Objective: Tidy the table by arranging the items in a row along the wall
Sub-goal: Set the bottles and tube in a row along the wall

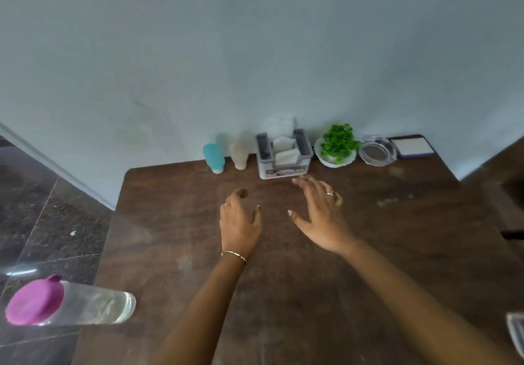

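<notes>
**Head view: both hands empty over the table, row lined up at the wall**

Closest in, at the table's near left corner, stands a clear bottle (88,305) with a purple cap (35,301), well apart from everything else. At the right edge of the frame a sliver of some clear object (516,333) pokes in, and I cannot tell what it is.

Moving up the brown wooden table (312,293), two bare forearms reach forward. The left hand (239,223) hovers mid-table, fingers loosely curled, thumb out, gripping nothing; there is a ring on one finger and a thin bracelet (234,255) at the wrist. The right hand (320,214) is spread flat and open, also empty, its fingertips (297,180) just short of the grey tissue holder (283,156).

And at the far edge, the row along the wall (255,53): left to right, a blue squeeze bottle (214,157), a cream squeeze bottle (239,155) just beside it, the tissue holder with white tissues standing up out of it, a small green plant (338,142) in a white bowl, a clear glass ashtray (377,149), and a flat white pad (412,146) with a dark border near the far right corner.
</notes>
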`<state>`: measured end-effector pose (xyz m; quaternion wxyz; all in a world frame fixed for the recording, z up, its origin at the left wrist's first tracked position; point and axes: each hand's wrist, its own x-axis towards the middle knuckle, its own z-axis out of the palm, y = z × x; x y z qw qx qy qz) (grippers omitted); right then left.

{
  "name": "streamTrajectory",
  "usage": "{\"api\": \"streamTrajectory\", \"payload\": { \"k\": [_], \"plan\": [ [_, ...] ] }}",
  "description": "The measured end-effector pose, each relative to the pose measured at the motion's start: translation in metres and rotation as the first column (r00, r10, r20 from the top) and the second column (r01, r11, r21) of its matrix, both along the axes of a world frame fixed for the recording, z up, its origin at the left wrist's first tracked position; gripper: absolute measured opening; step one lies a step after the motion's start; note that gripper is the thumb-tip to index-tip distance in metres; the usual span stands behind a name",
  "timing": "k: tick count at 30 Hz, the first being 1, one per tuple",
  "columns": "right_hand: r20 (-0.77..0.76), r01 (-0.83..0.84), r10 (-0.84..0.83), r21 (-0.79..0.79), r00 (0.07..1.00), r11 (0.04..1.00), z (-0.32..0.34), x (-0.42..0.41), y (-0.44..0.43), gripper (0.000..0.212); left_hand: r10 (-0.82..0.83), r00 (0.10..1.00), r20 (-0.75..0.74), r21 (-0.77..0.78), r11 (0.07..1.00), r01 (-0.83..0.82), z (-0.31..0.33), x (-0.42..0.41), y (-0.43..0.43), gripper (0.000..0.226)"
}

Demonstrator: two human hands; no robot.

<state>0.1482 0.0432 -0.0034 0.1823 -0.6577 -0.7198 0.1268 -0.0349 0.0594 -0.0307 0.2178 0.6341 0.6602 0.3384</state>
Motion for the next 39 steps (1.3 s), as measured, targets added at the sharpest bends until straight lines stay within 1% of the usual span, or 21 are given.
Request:
{"api": "streamTrajectory", "payload": {
  "k": [2, 4, 7, 9, 14, 16, 19, 21, 24, 27, 29, 32, 36, 37, 39],
  "plan": [
    [-0.019, 0.062, -0.062, 0.001, 0.998, 0.998, 0.001, 0.023, -0.026, 0.063, -0.099, 0.995, 0.002, -0.007, 0.995, 0.099, 0.000, 0.019, -0.014, 0.041],
    [-0.036, 0.160, -0.159, 0.009, 0.987, 0.987, 0.002, 0.051, -0.056, 0.061, -0.195, 0.981, 0.016, -0.011, 0.981, 0.195, 0.001, 0.045, -0.028, 0.039],
    [-0.065, 0.310, -0.307, 0.054, 0.950, 0.949, 0.005, 0.098, -0.100, 0.054, -0.322, 0.941, 0.108, -0.061, 0.942, 0.329, 0.002, 0.090, -0.048, 0.034],
    [-0.054, 0.398, -0.395, 0.075, 0.917, 0.914, 0.007, 0.131, -0.131, 0.051, -0.400, 0.899, 0.178, -0.112, 0.900, 0.422, 0.006, 0.127, -0.062, 0.033],
    [0.006, 0.585, -0.593, 0.147, 0.805, 0.797, 0.018, 0.202, -0.204, 0.053, -0.574, 0.784, 0.237, -0.128, 0.782, 0.610, 0.016, 0.220, -0.103, 0.029],
    [-0.037, 0.665, -0.668, 0.146, 0.743, 0.732, 0.023, 0.226, -0.228, 0.056, -0.645, 0.723, 0.249, -0.126, 0.718, 0.684, 0.017, 0.252, -0.122, 0.026],
    [-0.122, 0.755, -0.746, 0.132, 0.655, 0.642, 0.023, 0.255, -0.256, 0.068, -0.741, 0.636, 0.216, -0.144, 0.620, 0.771, 0.013, 0.288, -0.146, 0.025],
    [-0.189, 0.777, -0.756, 0.081, 0.627, 0.624, 0.019, 0.269, -0.272, 0.079, -0.776, 0.595, 0.210, -0.178, 0.568, 0.804, 0.010, 0.307, -0.161, 0.031],
    [-0.316, 0.766, -0.735, -0.039, 0.600, 0.642, 0.007, 0.280, -0.287, 0.097, -0.799, 0.561, 0.216, -0.205, 0.524, 0.826, 0.007, 0.323, -0.177, 0.038],
    [-0.484, 0.715, -0.729, -0.263, 0.483, 0.648, -0.010, 0.281, -0.292, 0.106, -0.813, 0.549, 0.196, -0.222, 0.508, 0.832, 0.004, 0.332, -0.186, 0.046],
    [-0.555, 0.653, -0.706, -0.342, 0.440, 0.676, -0.023, 0.280, -0.294, 0.107, -0.816, 0.544, 0.195, -0.240, 0.498, 0.833, 0.001, 0.336, -0.189, 0.051],
    [-0.605, 0.616, -0.688, -0.378, 0.400, 0.691, -0.038, 0.275, -0.293, 0.100, -0.805, 0.555, 0.209, -0.280, 0.494, 0.823, -0.002, 0.337, -0.190, 0.058],
    [-0.557, 0.673, -0.723, -0.352, 0.408, 0.651, -0.055, 0.266, -0.288, 0.076, -0.770, 0.566, 0.293, -0.338, 0.471, 0.815, 0.002, 0.339, -0.193, 0.070],
    [-0.545, 0.685, -0.730, -0.344, 0.412, 0.643, -0.058, 0.264, -0.288, 0.071, -0.763, 0.571, 0.303, -0.350, 0.468, 0.811, 0.004, 0.339, -0.194, 0.070],
    [-0.527, 0.712, -0.742, -0.319, 0.415, 0.625, -0.063, 0.262, -0.286, 0.062, -0.760, 0.572, 0.309, -0.351, 0.468, 0.811, 0.005, 0.339, -0.196, 0.062]
  ]
}}
